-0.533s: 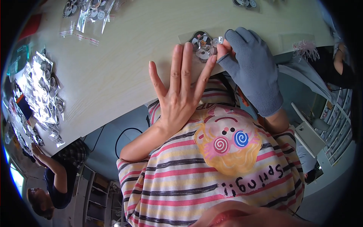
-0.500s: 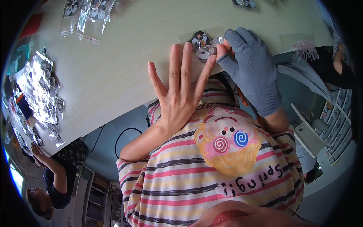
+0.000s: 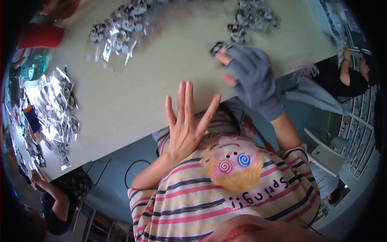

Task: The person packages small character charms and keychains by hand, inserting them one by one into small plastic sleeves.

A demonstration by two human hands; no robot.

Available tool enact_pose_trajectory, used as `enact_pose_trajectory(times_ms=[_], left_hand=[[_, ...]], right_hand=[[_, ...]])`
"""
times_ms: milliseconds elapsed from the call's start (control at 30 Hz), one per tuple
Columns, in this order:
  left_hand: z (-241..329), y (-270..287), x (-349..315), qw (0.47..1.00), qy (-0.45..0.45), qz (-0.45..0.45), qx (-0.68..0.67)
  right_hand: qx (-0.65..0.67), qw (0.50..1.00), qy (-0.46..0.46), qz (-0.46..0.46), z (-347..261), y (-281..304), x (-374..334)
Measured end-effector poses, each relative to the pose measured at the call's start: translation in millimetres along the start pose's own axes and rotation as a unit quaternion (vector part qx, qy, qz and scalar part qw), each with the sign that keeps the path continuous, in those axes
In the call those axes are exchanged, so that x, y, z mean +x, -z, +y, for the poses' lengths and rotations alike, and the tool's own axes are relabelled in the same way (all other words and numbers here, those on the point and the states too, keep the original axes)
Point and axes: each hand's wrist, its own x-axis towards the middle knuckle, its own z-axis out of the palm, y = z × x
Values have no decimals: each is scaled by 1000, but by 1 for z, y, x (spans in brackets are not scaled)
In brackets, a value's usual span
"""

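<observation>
My left hand (image 3: 183, 129) is open near the table's front edge, fingers spread and holding nothing. My right hand (image 3: 254, 76), in a grey fingerless knit glove, reaches farther over the table. Its fingertips rest on or at a small black-and-white keychain-like piece (image 3: 218, 48), partly covered by the fingers. The right thumb stands apart from the fingers, and I see nothing between them. Beyond the right hand is a group of similar bagged pieces (image 3: 238, 34), dark and silver with round white parts.
Clear bags of metal ring pieces (image 3: 121, 40) lie at the far left. A large heap of shiny packets (image 3: 60, 109) covers the left end, near a teal container (image 3: 33, 67) and a red object (image 3: 42, 35). Pink strands (image 3: 304, 69) lie at the right edge. Other people sit left and right.
My right hand has moved away from my left and farther over the table, with the small piece pushed outward. My left hand stays spread. The whole view has shifted, showing more of the far table.
</observation>
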Motion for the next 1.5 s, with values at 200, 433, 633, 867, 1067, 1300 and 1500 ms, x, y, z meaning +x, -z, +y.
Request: enact_pose_trajectory(times_ms=[200, 433, 633, 867, 1067, 1300, 1500], left_hand=[[-6, 2, 3, 996, -33, 25, -79], [-25, 38, 46, 989, 23, 21, -144], [-53, 28, 68, 993, -60, -65, -76], [-61, 31, 71, 989, -94, -68, -92], [-65, 31, 66, 986, -128, -68, -85], [-62, 30, 67, 989, -124, -59, -60], [-63, 27, 67, 989, -125, -55, -57]], right_hand=[[-91, 988, 3, 123, 38, -27, 47], [29, 998, 47, 17, -38, -25, -12], [155, 987, 33, 10, -45, -11, -28], [90, 993, 55, 60, -48, -29, -5], [106, 991, 12, 80, -57, -7, -7], [107, 993, 33, 44, -53, -31, -6], [103, 995, 17, -3, -51, -25, 3]])
